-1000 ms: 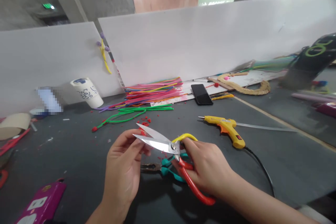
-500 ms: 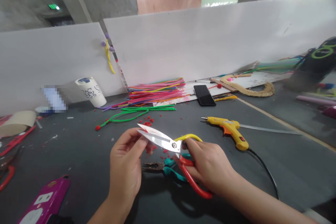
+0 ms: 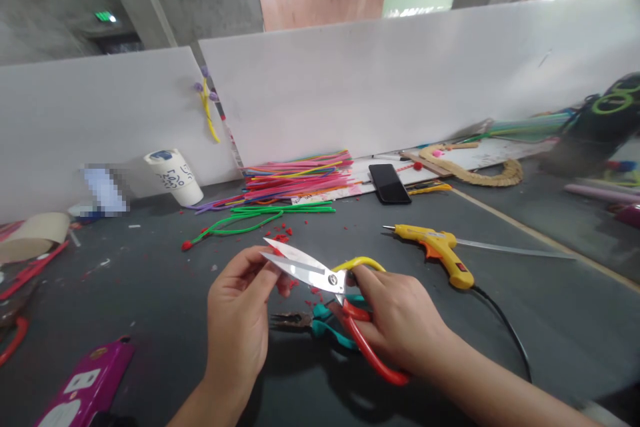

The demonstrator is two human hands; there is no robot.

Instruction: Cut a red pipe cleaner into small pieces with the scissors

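My right hand point(image 3: 400, 310) grips a pair of scissors point(image 3: 313, 271) with one yellow and one red handle, its blades a little apart and pointing left. My left hand point(image 3: 239, 310) is closed in a pinch at the blade tips. Between the blades, at the left fingertips, a small red piece point(image 3: 277, 251) shows; most of it is hidden by fingers and steel. Below the scissors lie pliers point(image 3: 295, 321) with teal handles, partly covered by my right hand. Red scraps point(image 3: 283, 238) are scattered on the dark table around the blades.
Green stems point(image 3: 283, 209) and a bundle of pink pipe cleaners point(image 3: 300, 180) lie behind my hands. A black phone point(image 3: 390, 183) and a yellow glue gun point(image 3: 440, 250) with its cord are to the right. A purple device point(image 3: 87, 380) sits at front left, a white cup point(image 3: 175, 178) farther back.
The scissor blades have parted slightly more, with the red handle a little lower. My left hand has hardly moved and keeps its pinch.
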